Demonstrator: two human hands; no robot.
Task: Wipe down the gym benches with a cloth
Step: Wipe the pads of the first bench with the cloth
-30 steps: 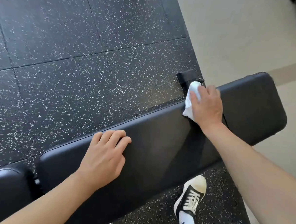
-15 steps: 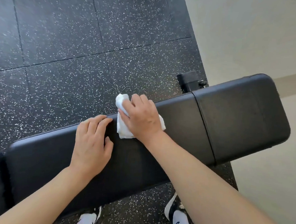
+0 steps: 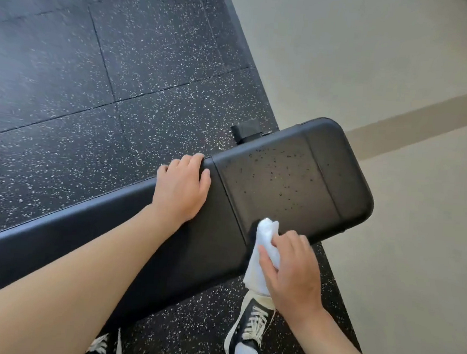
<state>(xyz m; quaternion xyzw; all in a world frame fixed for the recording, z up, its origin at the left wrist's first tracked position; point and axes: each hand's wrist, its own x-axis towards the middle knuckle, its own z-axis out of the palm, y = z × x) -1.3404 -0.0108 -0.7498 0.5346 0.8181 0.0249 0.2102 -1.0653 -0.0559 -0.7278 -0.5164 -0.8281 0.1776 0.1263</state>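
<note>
A black padded gym bench (image 3: 295, 178) runs from the lower left to the right, with a seam dividing the long pad from the shorter end pad. Small droplets speckle the end pad. My right hand (image 3: 292, 272) grips a white cloth (image 3: 263, 250) at the bench's near edge, just right of the seam; part of the cloth hangs below the pad. My left hand (image 3: 181, 189) rests on the long pad at its far edge, fingers curled over the rim, next to the seam.
Black speckled rubber floor tiles (image 3: 96, 70) lie beyond and under the bench. A beige floor (image 3: 373, 62) with a darker stripe starts at the right. A black bench foot (image 3: 245, 132) sticks out behind the end pad. My black-and-white sneakers (image 3: 252, 324) stand below the bench.
My right hand carried the cloth from the far edge of the long pad to the near edge by the seam. My left hand slid right along the far edge toward the seam.
</note>
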